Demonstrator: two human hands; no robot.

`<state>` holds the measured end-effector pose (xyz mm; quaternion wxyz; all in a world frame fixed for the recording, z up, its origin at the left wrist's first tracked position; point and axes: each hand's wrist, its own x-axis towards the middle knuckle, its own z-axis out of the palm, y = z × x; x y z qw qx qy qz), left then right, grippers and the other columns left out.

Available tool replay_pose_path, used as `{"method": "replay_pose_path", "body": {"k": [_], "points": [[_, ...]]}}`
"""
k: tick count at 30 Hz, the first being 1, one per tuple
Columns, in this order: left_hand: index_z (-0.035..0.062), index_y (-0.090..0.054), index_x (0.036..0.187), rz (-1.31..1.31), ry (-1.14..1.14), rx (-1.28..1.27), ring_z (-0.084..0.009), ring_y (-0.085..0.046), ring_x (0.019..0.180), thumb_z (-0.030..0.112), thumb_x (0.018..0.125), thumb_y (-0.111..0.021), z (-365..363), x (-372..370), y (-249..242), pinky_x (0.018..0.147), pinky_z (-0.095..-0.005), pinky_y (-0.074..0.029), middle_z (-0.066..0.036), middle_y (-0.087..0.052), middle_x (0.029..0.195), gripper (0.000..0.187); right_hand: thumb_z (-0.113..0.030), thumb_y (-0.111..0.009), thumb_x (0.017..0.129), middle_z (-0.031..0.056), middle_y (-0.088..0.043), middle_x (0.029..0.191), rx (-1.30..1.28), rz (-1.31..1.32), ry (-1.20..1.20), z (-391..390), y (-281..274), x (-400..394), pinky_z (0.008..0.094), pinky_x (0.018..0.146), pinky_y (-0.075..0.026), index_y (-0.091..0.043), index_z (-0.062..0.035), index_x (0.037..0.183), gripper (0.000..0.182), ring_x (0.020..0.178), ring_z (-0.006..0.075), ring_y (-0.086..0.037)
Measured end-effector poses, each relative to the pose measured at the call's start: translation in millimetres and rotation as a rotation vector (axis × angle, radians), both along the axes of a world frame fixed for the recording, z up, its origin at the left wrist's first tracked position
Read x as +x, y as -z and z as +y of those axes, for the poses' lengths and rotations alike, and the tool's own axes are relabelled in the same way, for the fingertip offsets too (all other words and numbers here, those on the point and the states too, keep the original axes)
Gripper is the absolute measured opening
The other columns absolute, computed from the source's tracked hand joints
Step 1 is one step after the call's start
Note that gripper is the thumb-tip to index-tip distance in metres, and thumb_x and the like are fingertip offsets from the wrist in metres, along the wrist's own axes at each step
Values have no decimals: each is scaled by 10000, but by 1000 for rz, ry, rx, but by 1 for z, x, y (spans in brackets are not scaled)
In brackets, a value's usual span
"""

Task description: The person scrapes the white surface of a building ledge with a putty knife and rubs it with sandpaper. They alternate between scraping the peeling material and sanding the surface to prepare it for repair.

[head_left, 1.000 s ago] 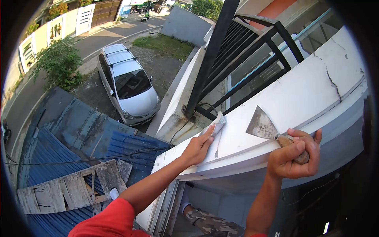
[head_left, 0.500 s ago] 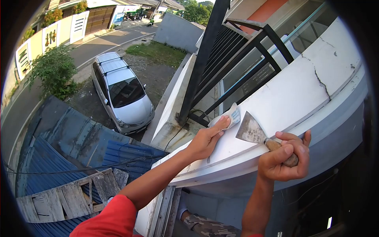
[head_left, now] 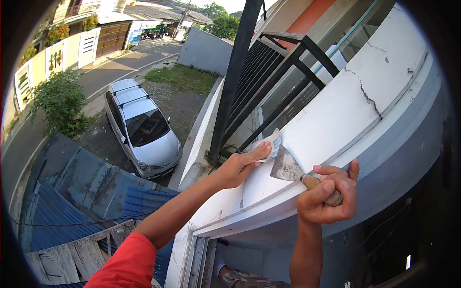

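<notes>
My left hand (head_left: 242, 165) holds a crumpled, pale sheet of sandpaper-like material (head_left: 272, 144) with bluish print, pressed on the white ledge (head_left: 321, 129). In my right hand (head_left: 329, 197) is a putty knife (head_left: 288, 167), its worn wooden handle wrapped by my fingers. The knife's stained triangular blade lies close to the sheet, over the ledge. A dark crack (head_left: 370, 100) runs across the ledge's upper part, right of both hands.
Black metal railing (head_left: 269, 45) and a slanted black post (head_left: 235, 81) rise beyond the ledge. Far below are a silver car (head_left: 144, 127), blue corrugated roofing (head_left: 62, 206) and weathered boards (head_left: 72, 259). A thin cable crosses the roofing.
The camera view has shifted, so both hands and the ledge appear farther left. The sheet and knife are still held, and the blade looks slightly nearer the sheet.
</notes>
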<state>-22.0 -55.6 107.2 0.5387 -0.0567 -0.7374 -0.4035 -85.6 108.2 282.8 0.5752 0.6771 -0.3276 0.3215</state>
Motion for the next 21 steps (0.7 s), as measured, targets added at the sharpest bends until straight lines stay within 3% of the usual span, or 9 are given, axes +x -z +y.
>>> {"method": "replay_pose_path", "body": {"k": [6,8,13,15,17,21], "points": [[65,-473,1497,40,134,7,-301,-404,1455,33,1011,-526,-31,-14,-140,1176,-336,-354,-132,-403,1591,489,-69,-421,1042,31,-507,757,-10,-30,-28,0,4,1,625,1095,-428,-326,-54,1175,165,630,165,-643],[68,-470,1500,24,136,13,-300,-406,1455,30,1010,-530,-33,-13,-138,1178,-335,-352,-137,-400,1592,495,-70,-420,1040,31,-503,759,-5,-34,-32,0,5,1,630,1093,-427,-325,-54,1172,163,629,164,-644],[100,-456,1520,-13,66,61,-306,-395,1455,-20,1000,-503,-13,-3,9,1201,-359,-338,-125,-385,1601,535,-69,-414,1035,31,-488,762,-7,-25,-11,1,5,0,634,1089,-429,-323,-50,1171,165,628,161,-644],[106,-454,1522,-24,71,80,-312,-395,1451,-32,996,-499,-13,-4,28,1208,-369,-336,-118,-380,1604,546,-69,-412,1032,33,-484,771,-18,-35,2,0,6,2,632,1091,-429,-322,-49,1172,168,625,160,-641],[98,-454,1519,10,104,82,-309,-398,1449,-34,993,-507,-18,-9,4,1211,-373,-334,-116,-375,1606,545,-70,-411,1031,35,-481,782,-10,-48,3,0,8,4,630,1095,-426,-321,-48,1175,171,622,158,-637],[31,-506,1454,258,157,-50,-312,-457,1419,51,1015,-541,-39,-34,-128,1155,-335,-386,-127,-424,1574,442,-68,-418,1040,37,-480,826,19,-60,-17,2,5,3,611,1131,-388,-301,-66,1173,177,624,166,-642]]}}
